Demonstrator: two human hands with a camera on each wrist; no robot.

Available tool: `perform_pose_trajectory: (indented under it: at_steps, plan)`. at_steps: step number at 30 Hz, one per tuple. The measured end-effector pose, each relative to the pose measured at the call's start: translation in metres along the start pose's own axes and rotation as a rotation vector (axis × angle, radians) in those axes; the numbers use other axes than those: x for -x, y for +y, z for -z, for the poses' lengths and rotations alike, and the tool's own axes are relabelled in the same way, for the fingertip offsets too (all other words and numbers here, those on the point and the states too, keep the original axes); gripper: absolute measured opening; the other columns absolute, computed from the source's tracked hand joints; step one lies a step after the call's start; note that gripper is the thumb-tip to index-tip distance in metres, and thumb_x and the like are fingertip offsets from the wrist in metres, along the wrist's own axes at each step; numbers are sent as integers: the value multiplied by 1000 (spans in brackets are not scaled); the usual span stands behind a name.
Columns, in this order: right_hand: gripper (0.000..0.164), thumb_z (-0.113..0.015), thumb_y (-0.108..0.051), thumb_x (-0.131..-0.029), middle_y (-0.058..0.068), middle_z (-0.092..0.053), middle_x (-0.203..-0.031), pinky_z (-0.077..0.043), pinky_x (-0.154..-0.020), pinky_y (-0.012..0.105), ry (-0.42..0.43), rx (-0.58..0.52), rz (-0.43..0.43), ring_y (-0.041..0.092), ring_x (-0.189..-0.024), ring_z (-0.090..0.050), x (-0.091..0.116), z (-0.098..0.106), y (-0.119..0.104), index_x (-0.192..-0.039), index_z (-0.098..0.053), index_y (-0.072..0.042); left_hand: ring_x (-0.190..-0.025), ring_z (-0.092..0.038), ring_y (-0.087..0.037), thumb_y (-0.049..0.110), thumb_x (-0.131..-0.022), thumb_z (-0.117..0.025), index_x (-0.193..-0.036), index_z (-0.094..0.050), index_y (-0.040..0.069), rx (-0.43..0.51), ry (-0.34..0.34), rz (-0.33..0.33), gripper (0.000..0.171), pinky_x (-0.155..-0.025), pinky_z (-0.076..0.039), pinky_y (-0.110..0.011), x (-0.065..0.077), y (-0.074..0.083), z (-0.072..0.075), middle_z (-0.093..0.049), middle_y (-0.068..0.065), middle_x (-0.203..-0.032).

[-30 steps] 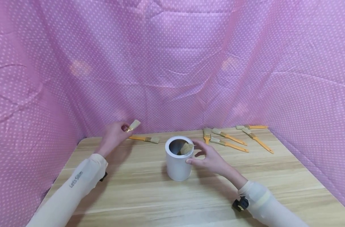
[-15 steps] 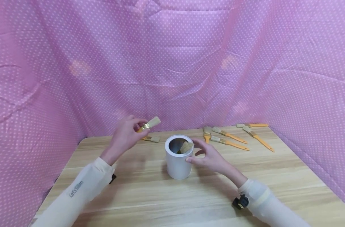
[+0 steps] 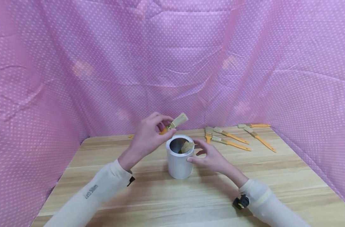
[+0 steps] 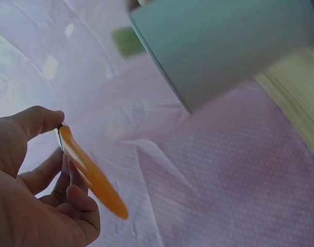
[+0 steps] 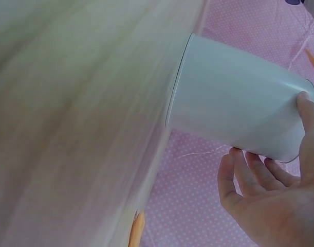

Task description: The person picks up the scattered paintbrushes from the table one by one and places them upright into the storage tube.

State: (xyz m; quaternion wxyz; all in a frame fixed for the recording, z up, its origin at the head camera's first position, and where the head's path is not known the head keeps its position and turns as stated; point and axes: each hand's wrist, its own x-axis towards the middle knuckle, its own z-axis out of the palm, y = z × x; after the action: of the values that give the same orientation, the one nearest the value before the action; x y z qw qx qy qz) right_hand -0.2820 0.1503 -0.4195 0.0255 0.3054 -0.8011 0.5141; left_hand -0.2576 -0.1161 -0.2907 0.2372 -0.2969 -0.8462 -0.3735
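Observation:
In the head view my left hand pinches a paintbrush by its metal ferrule, bristles tilted up and to the right. Its orange handle shows below the fingers in the left wrist view. The brush is above and just left of a white can that stands upright. My right hand holds the can near its rim, thumb in front and fingers behind; the right wrist view shows the thumb and fingertips on the can wall. Inside the can leans another brush, its pale bristles at the rim.
Several orange-handled brushes lie at the back right of the wooden table, among them a wide brush and a long-handled brush. Behind my left hand an orange handle end shows. Pink dotted cloth hangs around the table.
My left hand has moved right with the paintbrush, from the table's back left to beside the can's opening. My right hand has stayed on the can.

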Motion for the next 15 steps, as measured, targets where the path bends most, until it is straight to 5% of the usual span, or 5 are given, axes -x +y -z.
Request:
perform_pose_trajectory:
  at_steps: [7,15]
  plan:
    - [74,-87,-28,-84,4,-59,-138,-50,-95,52,-10,-9,-1,30,-119,-60,0,0,-1,-147,-51,-14,-81,-62,-10,22,-87,-84,-113,-72,7,131,20,-58,32,-72,-55,-31,-8,15,-15,-64,3,-97]
    - [74,-87,-30,-84,-2,-58,-139,-51,-96,47,-17,21,-26,22,-119,-59,0,3,1,-147,-50,-17,-84,-62,-11,20,-91,-80,-117,-67,7,185,-5,-9,32,-77,-54,-31,-9,14,-20,-63,1,-101]
